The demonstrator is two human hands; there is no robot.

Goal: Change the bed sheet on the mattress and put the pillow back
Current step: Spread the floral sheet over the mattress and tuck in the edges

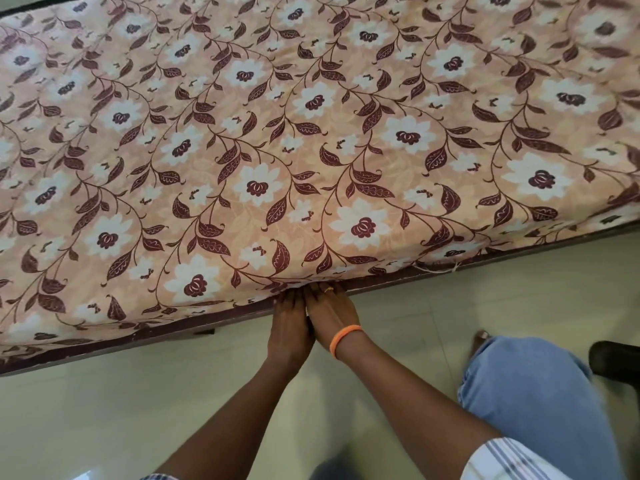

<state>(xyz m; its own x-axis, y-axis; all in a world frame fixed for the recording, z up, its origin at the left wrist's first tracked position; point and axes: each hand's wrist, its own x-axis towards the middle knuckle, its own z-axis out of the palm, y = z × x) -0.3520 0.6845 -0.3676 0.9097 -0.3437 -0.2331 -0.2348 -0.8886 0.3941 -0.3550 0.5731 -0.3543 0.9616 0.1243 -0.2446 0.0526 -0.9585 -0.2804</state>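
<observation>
Pressing side by side at the near edge of the mattress, the left hand and right hand have fingertips hidden under the floral sheet, so neither grip can be judged. Below the mattress lies pale tiled floor, with a denim-clad knee to the right.
</observation>
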